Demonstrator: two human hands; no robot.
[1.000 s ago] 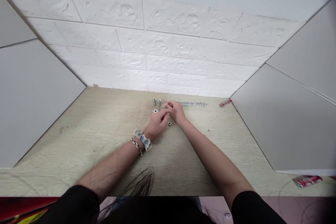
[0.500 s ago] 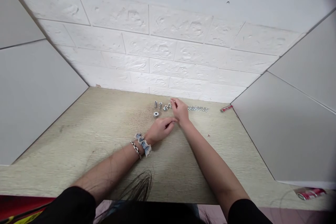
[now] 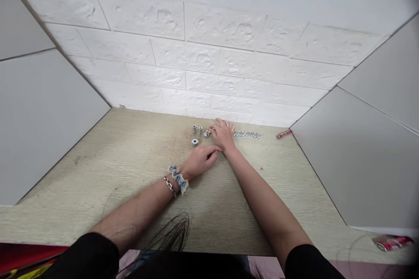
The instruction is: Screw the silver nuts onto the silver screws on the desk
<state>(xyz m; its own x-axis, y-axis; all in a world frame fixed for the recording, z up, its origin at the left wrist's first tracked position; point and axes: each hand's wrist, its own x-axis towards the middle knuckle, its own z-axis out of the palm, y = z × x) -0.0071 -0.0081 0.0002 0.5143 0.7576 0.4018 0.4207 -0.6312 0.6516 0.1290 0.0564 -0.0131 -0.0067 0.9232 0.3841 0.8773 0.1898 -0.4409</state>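
My right hand (image 3: 224,135) is over the row of small metal parts near the back wall, its fingers apart. Its thumb and forefinger are beside a silver flanged screw (image 3: 207,134), and I see nothing gripped. My left hand (image 3: 200,161) rests on the tabletop just in front, fingers curled in and fingertips together; whatever may be inside is hidden. Two threaded metal inserts (image 3: 197,130) stand upright to the left of the screw. A round metal piece with a dark centre hole (image 3: 194,142) sits nearer to me. To the right, thin silver screws (image 3: 248,134) lie in a neat row.
A white brick-pattern wall (image 3: 203,59) closes the back of the wooden tabletop (image 3: 127,148). Grey panels (image 3: 55,117) stand at left and right. One red cylinder (image 3: 283,134) lies by the right panel's back corner, another (image 3: 394,243) at the front right.
My right hand's fingers have spread from a pinch, with the hand staying over the metal parts. My left hand has stayed in place. The view has shifted slightly.
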